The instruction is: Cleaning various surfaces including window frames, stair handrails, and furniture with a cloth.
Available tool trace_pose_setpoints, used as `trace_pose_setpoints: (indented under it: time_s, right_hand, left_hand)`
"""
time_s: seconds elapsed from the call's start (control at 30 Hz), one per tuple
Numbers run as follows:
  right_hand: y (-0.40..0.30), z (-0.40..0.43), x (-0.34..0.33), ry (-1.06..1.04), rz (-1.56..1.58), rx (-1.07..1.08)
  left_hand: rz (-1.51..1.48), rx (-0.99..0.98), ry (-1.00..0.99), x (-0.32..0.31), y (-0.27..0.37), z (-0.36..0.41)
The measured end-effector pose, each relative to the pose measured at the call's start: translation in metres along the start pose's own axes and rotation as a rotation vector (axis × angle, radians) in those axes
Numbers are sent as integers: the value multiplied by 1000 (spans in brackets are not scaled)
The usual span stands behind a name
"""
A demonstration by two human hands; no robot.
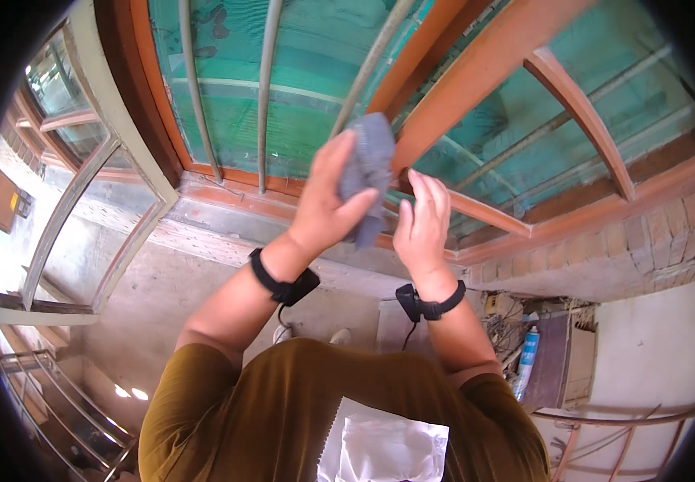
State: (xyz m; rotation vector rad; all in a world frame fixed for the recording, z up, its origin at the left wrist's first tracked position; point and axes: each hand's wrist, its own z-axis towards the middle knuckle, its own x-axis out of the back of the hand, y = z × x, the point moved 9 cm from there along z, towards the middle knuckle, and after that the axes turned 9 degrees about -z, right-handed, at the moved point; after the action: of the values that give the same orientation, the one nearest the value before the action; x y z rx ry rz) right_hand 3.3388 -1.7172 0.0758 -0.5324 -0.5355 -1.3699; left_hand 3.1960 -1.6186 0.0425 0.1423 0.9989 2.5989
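My left hand grips a folded grey cloth, its thumb across the front and fingers along the left side. The cloth is blurred and lies in front of the orange-brown wooden window frame. Close to its right is my right hand, raised at the lower corner of the angled glazed sash. Its thumb stands apart from the fingers, and nothing shows in it. Whether the fingertips touch the wood is hard to tell. Metal bars and green mesh show in the window opening.
A pale-framed casement swings out at left. Below it are metal railings. Bricks border the window at right. A blue-and-white spray can stands beside tangled wires. A silvery packet is at my chest.
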Motion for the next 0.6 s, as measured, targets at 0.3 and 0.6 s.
trace_pose_setpoints:
  time_s: [0.3, 0.6]
  right_hand:
    - [15, -25, -48, -67, -208, 89]
    - [19, -28, -52, -86, -175, 75]
  left_hand:
    - [36, 411, -9, -23, -117, -105]
    - [135, -268, -43, -17, 89, 80]
